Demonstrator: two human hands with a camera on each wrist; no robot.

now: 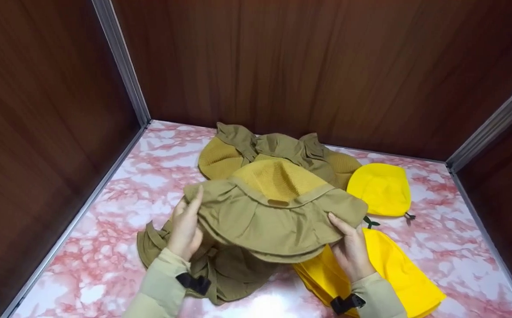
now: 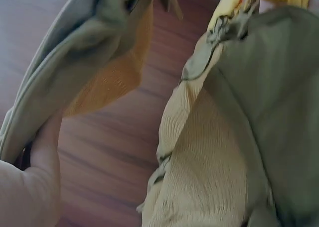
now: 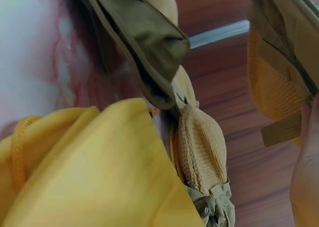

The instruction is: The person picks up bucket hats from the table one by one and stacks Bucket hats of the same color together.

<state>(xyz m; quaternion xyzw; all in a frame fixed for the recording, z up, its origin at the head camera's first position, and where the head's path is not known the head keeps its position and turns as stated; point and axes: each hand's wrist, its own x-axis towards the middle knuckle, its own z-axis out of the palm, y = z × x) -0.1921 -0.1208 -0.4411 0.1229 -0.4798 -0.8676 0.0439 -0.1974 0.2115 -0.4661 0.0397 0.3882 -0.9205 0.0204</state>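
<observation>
Both hands hold up a khaki sun hat (image 1: pixel 260 225) with a mustard knit crown, a wide pleated brim and a small brown tag on its band. My left hand (image 1: pixel 186 227) grips the brim at its left end, thumb on top. At the opposite end, the right hand (image 1: pixel 350 247) pinches the brim between thumb and fingers. The left wrist view shows the brim (image 2: pixel 55 82) rising from the left hand (image 2: pixel 35 187). In the right wrist view, the right hand (image 3: pixel 306 172) is at the right edge, with the hat's knit crown (image 3: pixel 271 82) beyond it.
Behind lie more khaki hats (image 1: pixel 282 145) with mustard crowns, against the brown wood-grain wall (image 1: pixel 282 66). Another khaki hat (image 1: pixel 233 274) lies below the left hand. To the right are a yellow hat (image 1: pixel 381 190) with a green sprout and yellow fabric (image 1: pixel 397 265) on the pink marbled surface (image 1: pixel 92 247).
</observation>
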